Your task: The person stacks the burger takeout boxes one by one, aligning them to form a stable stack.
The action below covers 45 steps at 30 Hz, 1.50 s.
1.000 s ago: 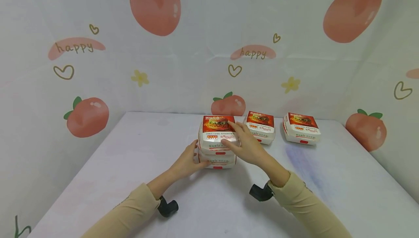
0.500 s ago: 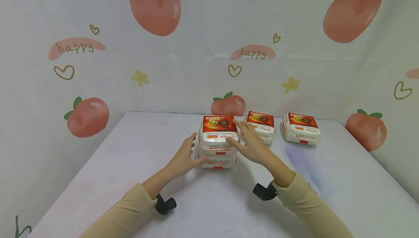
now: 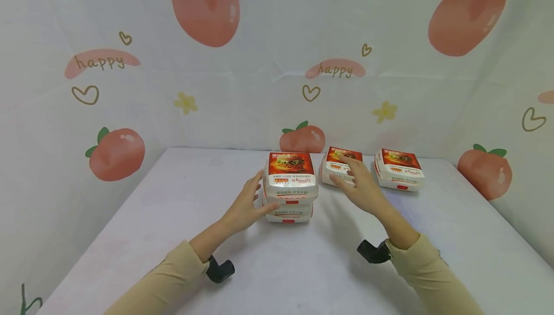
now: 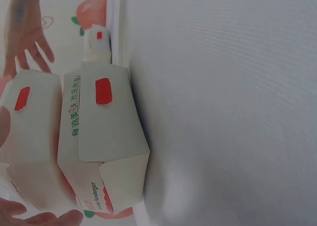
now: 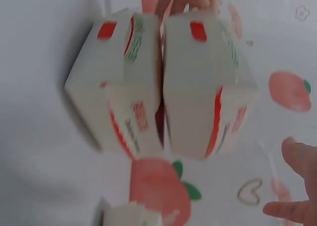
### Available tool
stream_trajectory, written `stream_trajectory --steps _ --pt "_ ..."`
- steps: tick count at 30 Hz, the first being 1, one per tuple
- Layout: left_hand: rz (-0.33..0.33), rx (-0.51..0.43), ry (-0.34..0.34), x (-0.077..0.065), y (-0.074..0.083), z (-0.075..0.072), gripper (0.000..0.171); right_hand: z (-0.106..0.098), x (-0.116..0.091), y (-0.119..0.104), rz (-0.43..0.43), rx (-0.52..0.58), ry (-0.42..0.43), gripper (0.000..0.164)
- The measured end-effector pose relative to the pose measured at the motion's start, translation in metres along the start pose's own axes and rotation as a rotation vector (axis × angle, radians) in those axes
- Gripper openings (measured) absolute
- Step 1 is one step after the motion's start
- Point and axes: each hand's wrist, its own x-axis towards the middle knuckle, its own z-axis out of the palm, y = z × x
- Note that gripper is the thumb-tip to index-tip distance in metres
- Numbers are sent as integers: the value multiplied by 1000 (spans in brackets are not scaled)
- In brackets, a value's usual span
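Two printed cardboard burger boxes are stacked mid-table, an upper burger box (image 3: pixel 290 189) resting on a lower burger box (image 3: pixel 289 214). My left hand (image 3: pixel 242 213) is at the stack's left side, fingers extended and thumb in front; whether it touches cannot be told. My right hand (image 3: pixel 362 191) hovers with spread fingers in front of a third burger box (image 3: pixel 338 167) and partly hides it. The left wrist view shows this same right hand (image 4: pixel 28 35) beyond the stack, holding nothing. In the right wrist view, the upper box (image 5: pixel 208 72) sits slightly offset from the lower box (image 5: pixel 106 62).
Another burger box (image 3: pixel 399 173) stands to the right of the third one, near the table's back edge. A white cloth (image 3: pixel 255 65) printed with fruit and hearts hangs behind the white table (image 3: pixel 173 199). Black camera mounts (image 3: pixel 220 270) stick out below both wrists.
My right hand has left the upper box and moved right, over to the third box. The left hand's fingers have loosened slightly from the stack's side. The stack has stayed in place.
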Motion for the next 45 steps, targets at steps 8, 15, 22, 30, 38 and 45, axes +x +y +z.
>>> stream_trajectory --steps 8,15,22,30,38,45 --pt "16 -15 -6 0 -1 0 91 -27 -5 40 98 -34 102 63" --pt "29 -9 -4 1 -2 1 86 -42 -11 75 199 -53 265 62" --pt "28 -16 -8 0 -3 3 84 -54 -14 107 381 -23 330 70" --pt "47 -10 -4 1 -5 4 83 -58 -13 137 459 2 267 84" --pt "54 -13 -2 1 -5 5 82 -55 -15 163 415 15 236 96" --pt "36 -15 -3 1 -4 5 83 -52 -13 179 328 18 232 96"
